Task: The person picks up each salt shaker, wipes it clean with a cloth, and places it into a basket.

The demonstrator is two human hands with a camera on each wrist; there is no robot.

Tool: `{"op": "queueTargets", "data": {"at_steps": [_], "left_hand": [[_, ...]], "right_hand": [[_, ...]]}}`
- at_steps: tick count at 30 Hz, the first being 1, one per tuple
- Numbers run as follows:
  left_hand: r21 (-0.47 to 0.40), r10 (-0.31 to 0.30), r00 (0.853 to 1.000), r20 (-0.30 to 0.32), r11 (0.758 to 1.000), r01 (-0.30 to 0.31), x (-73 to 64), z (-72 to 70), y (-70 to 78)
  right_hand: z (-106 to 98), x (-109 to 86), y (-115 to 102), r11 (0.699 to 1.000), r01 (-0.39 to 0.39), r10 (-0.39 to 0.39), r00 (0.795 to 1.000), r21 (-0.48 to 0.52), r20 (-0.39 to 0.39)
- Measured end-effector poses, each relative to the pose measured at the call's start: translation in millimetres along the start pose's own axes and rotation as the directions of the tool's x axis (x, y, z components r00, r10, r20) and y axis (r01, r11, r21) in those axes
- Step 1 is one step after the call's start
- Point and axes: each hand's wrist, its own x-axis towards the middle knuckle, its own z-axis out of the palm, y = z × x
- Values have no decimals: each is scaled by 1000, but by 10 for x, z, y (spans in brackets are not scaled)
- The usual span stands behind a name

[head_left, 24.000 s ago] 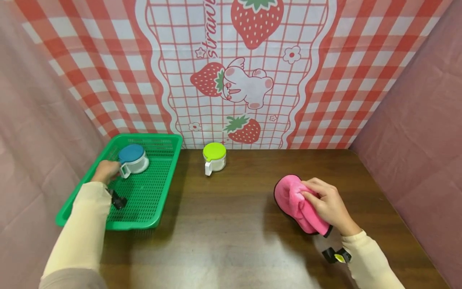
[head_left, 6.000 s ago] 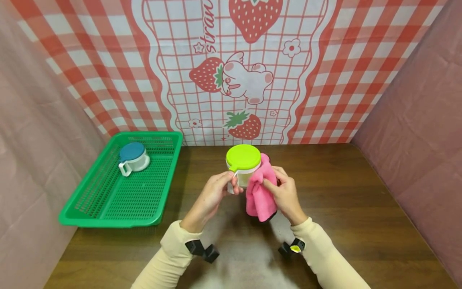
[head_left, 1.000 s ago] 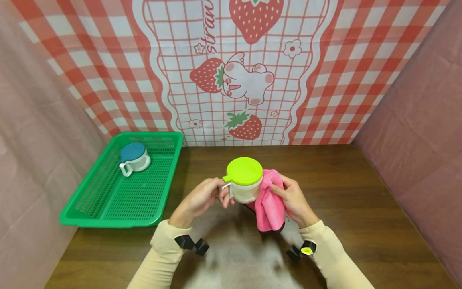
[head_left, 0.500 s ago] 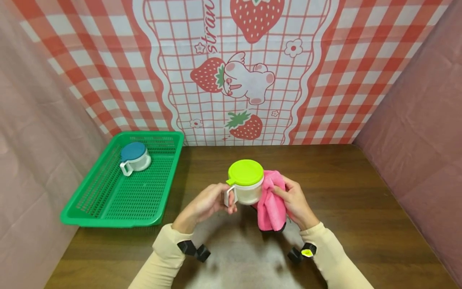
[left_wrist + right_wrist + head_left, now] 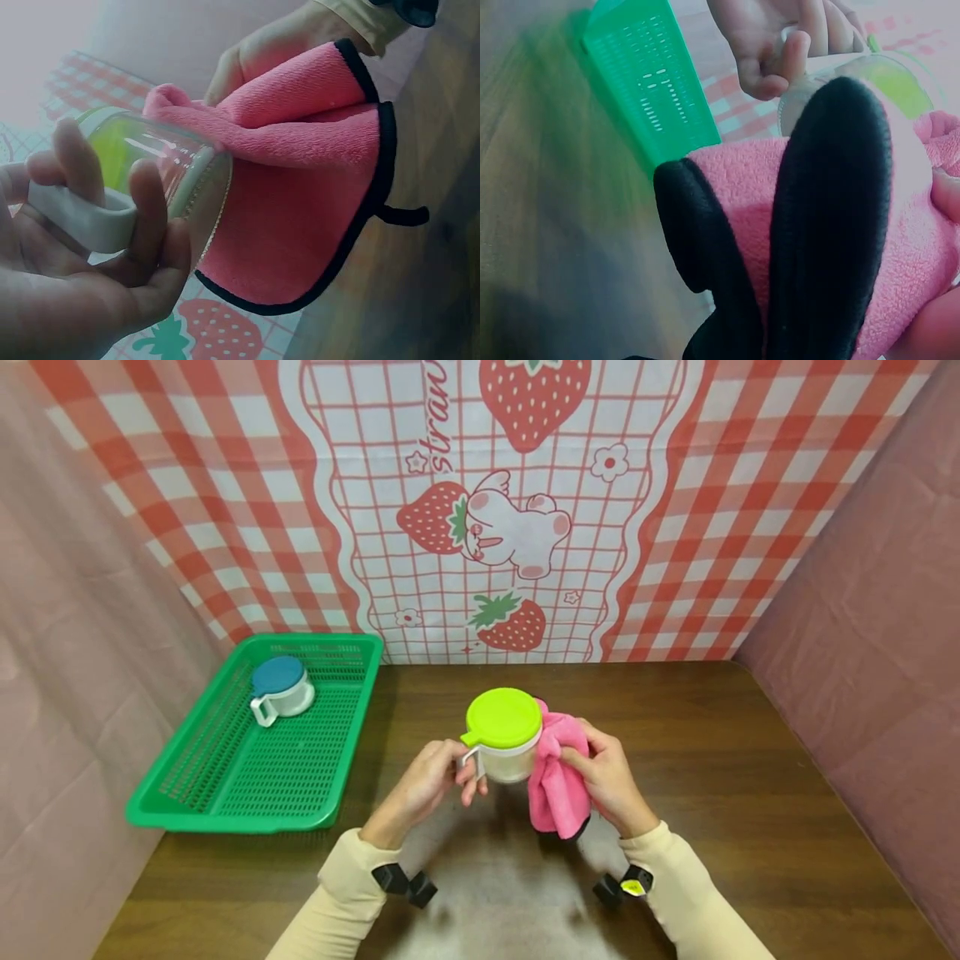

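A clear jar [image 5: 510, 764] with a lime-green lid and a white handle is held up over the table in the head view. My left hand [image 5: 431, 777] grips it by the handle [image 5: 97, 221], fingers hooked through the loop in the left wrist view. My right hand [image 5: 611, 777] pinches a bunched pink cloth [image 5: 558, 781] with black edging and presses it against the jar's right side. The cloth's lower part hangs down, and a small black loop [image 5: 405, 216] sticks out from its border. The right fingers behind the cloth are hidden.
A green plastic basket [image 5: 345, 760] stands on the left of the wooden table [image 5: 735, 793]. Inside it, near the back, sits a similar jar [image 5: 288, 697] with a blue lid. A red-checked strawberry curtain [image 5: 517, 527] closes off the back, and pink drapes flank both sides.
Earlier, the left hand was at the blue-lidded jar in the basket and the green-lidded jar stood on the table. The left hand now holds the latter; lately jar and cloth shifted slightly left.
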Motion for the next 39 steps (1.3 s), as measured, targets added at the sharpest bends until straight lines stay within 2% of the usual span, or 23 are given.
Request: {"op": "queueTargets", "data": {"at_steps": [5,11,23,31,39], "left_hand": [[30,15,998,-59,999,-13,16,21,2],[31,19,996,-87,999,-16,19,44,13],[97,12,989,-150,995,3,43,62,-2],[69,-18,983,-184,997,31,46,61,-5],[37,-28,979,-202,999,36,56,53,9]], "right_hand": [[24,11,-65,988,66,-70,997,-140,-27],[39,26,-104,946,161,-174,985,-280,-20],[137,36,-164,888,294,-331,943,-353,-46],[159,-3,-172,866,303,-346,937,-397,-40],[133,-23,-77,878,268,-307,951,-397,-37]]}}
